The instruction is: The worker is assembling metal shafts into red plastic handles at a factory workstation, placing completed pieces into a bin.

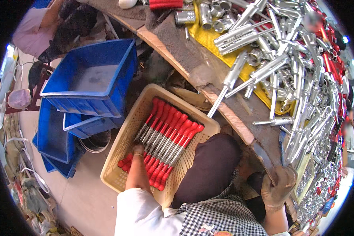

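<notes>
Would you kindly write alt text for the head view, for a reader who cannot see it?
The left hand rests on red-handled tools laid in rows in a beige basket. The gloved right hand grips the edge of a workbench heaped with silver metal parts. Blue bins stand stacked at left.

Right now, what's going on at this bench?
A seated person is reaching the left hand down into a beige perforated basket beside their knee, touching the rows of red-handled tools laid side by side in it. The right hand, in a worn work glove, rests on the edge of the workbench, which is heaped with silver metal parts on a yellow cloth. Stacked blue bins stand on the floor to the left.
</notes>
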A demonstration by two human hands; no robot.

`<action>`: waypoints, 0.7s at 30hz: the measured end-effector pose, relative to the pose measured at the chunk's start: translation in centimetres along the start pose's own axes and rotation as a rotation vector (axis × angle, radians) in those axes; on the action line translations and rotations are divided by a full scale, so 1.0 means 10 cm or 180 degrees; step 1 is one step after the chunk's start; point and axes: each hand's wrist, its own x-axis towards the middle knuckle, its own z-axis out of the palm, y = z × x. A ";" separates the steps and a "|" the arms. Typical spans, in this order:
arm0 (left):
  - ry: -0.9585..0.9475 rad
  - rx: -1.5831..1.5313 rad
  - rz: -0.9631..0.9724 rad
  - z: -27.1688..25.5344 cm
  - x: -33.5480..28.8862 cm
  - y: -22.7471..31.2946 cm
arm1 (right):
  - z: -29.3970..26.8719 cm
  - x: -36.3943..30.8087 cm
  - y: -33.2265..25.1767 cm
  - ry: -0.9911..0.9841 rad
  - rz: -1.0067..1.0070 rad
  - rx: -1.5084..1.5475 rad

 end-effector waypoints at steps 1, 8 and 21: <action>0.1632 0.0604 0.1068 0.23 0.06 -0.43 | -0.05 0.05 -0.02 0.0061 -0.0083 0.0212; 0.0666 -0.1271 -0.0309 -0.30 -1.08 0.87 | -0.04 -0.03 -0.02 0.0242 -0.0036 0.0214; 0.1645 -0.3914 0.2726 -1.67 -2.08 1.37 | -0.51 -0.59 0.15 0.0597 -0.0599 0.1610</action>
